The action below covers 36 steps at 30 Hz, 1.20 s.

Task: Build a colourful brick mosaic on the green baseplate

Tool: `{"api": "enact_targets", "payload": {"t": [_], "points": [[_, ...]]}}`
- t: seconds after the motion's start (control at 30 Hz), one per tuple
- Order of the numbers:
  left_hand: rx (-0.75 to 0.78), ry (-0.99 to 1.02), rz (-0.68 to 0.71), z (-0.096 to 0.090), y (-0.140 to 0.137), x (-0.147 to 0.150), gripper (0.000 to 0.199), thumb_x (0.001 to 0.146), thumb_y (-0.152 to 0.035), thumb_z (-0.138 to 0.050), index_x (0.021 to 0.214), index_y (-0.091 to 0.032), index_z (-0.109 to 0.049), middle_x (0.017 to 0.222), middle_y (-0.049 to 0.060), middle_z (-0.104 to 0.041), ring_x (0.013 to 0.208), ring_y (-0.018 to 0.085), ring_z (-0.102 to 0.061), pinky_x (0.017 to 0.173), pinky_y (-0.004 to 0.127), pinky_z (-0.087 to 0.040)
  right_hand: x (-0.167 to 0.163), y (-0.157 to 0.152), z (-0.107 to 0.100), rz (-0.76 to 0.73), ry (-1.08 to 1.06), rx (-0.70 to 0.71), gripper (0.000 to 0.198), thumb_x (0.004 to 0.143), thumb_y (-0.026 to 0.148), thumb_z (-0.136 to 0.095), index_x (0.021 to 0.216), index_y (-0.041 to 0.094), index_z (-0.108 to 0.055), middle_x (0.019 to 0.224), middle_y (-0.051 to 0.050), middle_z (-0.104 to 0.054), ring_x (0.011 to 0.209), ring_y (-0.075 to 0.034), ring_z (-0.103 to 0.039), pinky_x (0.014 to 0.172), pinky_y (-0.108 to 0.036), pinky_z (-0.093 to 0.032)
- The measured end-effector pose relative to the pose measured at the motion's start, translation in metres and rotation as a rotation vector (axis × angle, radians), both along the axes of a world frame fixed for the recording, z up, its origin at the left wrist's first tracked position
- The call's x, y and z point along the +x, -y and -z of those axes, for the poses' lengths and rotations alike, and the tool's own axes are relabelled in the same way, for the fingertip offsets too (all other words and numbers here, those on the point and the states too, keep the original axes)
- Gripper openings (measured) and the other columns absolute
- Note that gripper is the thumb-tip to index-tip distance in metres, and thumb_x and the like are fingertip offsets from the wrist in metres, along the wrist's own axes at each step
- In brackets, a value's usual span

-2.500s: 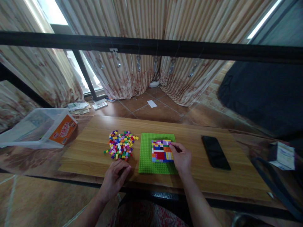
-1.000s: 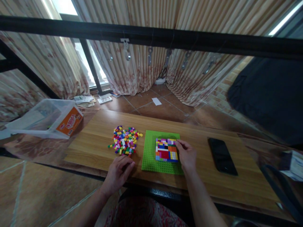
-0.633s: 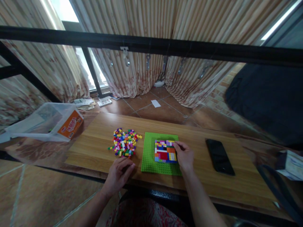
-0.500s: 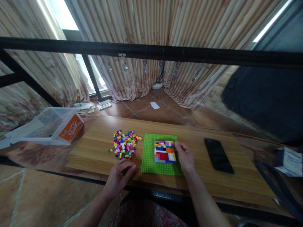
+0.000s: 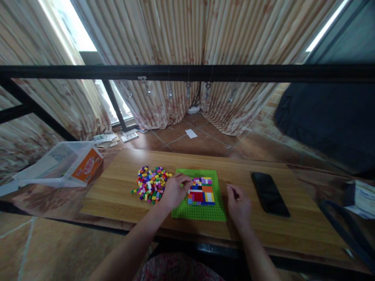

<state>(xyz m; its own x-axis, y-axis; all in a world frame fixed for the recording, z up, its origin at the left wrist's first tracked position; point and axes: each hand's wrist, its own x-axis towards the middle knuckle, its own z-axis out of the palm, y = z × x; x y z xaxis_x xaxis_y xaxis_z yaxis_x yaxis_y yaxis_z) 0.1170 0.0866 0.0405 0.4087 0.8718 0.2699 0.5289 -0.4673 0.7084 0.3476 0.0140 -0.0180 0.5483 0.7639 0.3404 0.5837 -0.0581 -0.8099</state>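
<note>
A green studded baseplate point(image 5: 199, 214) lies on the wooden board, with a multicoloured patch of toy building bricks point(image 5: 200, 196) built up at its middle. My left hand point(image 5: 175, 190) reaches over the plate's left side. Its fingers are pinched together at the patch's upper left edge, and whatever they hold, if anything, is too small to make out. Just right of the plate, my right hand point(image 5: 238, 205) rests with curled fingers, apart from the bricks; any content is hidden. A pile of loose small bricks point(image 5: 149, 181) in many colours lies left of the plate, partly behind my left hand.
A black phone point(image 5: 270, 194) lies on the wooden board point(image 5: 117, 187) at the right. Off the left end stands a clear plastic bin point(image 5: 63, 164) with an orange label. A dark metal rail point(image 5: 187, 73) runs across beyond the board, before striped curtains.
My left hand has moved from below the loose pile rightward onto the patch's left edge. My right hand has drawn back from the patch's right edge to beside the plate. The view has tilted slightly.
</note>
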Motion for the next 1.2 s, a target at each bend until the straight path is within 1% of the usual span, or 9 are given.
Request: {"api": "enact_targets", "payload": {"t": [0.13,0.3,0.5,0.6,0.73,0.83,0.97,1.1,1.2], "points": [[0.014,-0.095,0.051,0.002,-0.023,0.021,0.018,0.086,-0.021,-0.055,0.081,-0.021,-0.072,0.079,0.001,-0.068,0.077,0.014,-0.061,0.073,0.024,-0.046,-0.001,0.002,0.004,-0.003,0.017,0.003,0.041,0.088,0.050,-0.049,0.089,0.015,-0.070,0.095,-0.013,-0.071,0.087,-0.023,-0.065,0.082,-0.035,-0.048],[0.024,-0.172,0.083,0.002,-0.030,0.033,0.016,0.084,-0.020,-0.057,0.078,-0.021,-0.072,0.080,0.001,-0.068,0.080,0.014,-0.061,0.074,0.024,-0.046,-0.003,0.001,0.001,-0.006,0.017,-0.019,0.037,0.088,0.046,-0.048,0.089,0.016,-0.070,0.095,-0.012,-0.071,0.087,-0.023,-0.065,0.081,-0.035,-0.049],[0.020,-0.171,0.096,0.006,-0.030,0.036,0.014,0.083,-0.021,-0.059,0.080,-0.021,-0.073,0.081,0.001,-0.069,0.080,0.014,-0.061,0.074,0.024,-0.046,-0.003,0.001,0.001,-0.024,0.020,-0.029,0.033,0.088,0.042,-0.049,0.089,0.016,-0.069,0.095,-0.011,-0.071,0.088,-0.022,-0.065,0.082,-0.035,-0.048],[-0.009,-0.140,0.098,0.009,-0.032,0.037,0.013,0.083,-0.021,-0.061,0.079,-0.020,-0.073,0.079,0.002,-0.069,0.078,0.014,-0.061,0.073,0.023,-0.046,-0.004,0.001,0.002,-0.034,0.039,-0.025,0.032,0.088,0.041,-0.049,0.088,0.016,-0.069,0.094,-0.011,-0.071,0.087,-0.022,-0.065,0.081,-0.034,-0.048],[-0.069,-0.123,0.147,0.009,-0.037,0.038,0.012,0.081,-0.022,-0.062,0.076,-0.020,-0.073,0.077,0.001,-0.069,0.076,0.013,-0.061,0.071,0.022,-0.045,-0.005,0.000,0.003,-0.039,0.097,-0.027,0.031,0.089,0.039,-0.048,0.088,0.016,-0.069,0.091,-0.010,-0.070,0.084,-0.021,-0.064,0.077,-0.033,-0.048],[-0.109,-0.161,0.172,0.005,-0.042,0.041,0.013,0.080,-0.022,-0.063,0.073,-0.019,-0.073,0.073,0.000,-0.068,0.071,0.012,-0.060,0.067,0.022,-0.044,-0.006,0.000,0.003,-0.045,0.150,-0.034,0.030,0.089,0.038,-0.047,0.088,0.017,-0.069,0.091,-0.009,-0.070,0.082,-0.020,-0.063,0.075,-0.032,-0.048],[-0.104,-0.239,0.219,0.002,-0.048,0.043,0.014,0.079,-0.022,-0.063,0.070,-0.018,-0.072,0.071,0.001,-0.067,0.069,0.012,-0.059,0.065,0.021,-0.043,-0.006,-0.001,0.005,-0.067,0.195,-0.036,0.031,0.090,0.037,-0.046,0.087,0.017,-0.069,0.090,-0.009,-0.070,0.081,-0.020,-0.063,0.075,-0.032,-0.048],[-0.095,-0.272,0.226,0.002,-0.050,0.043,0.014,0.079,-0.025,-0.063,0.070,-0.019,-0.072,0.072,0.000,-0.068,0.069,0.012,-0.060,0.065,0.021,-0.044,-0.005,-0.002,0.007,-0.071,0.213,-0.045,0.032,0.090,0.038,-0.045,0.088,0.016,-0.069,0.090,-0.010,-0.070,0.082,-0.021,-0.063,0.075,-0.032,-0.047],[-0.078,-0.293,0.216,0.003,-0.046,0.042,0.015,0.081,-0.027,-0.061,0.074,-0.020,-0.072,0.076,0.000,-0.069,0.071,0.013,-0.061,0.068,0.022,-0.046,-0.004,-0.002,0.008,-0.075,0.219,-0.056,0.035,0.090,0.041,-0.044,0.088,0.017,-0.069,0.091,-0.010,-0.070,0.081,-0.021,-0.063,0.074,-0.033,-0.047]]}}
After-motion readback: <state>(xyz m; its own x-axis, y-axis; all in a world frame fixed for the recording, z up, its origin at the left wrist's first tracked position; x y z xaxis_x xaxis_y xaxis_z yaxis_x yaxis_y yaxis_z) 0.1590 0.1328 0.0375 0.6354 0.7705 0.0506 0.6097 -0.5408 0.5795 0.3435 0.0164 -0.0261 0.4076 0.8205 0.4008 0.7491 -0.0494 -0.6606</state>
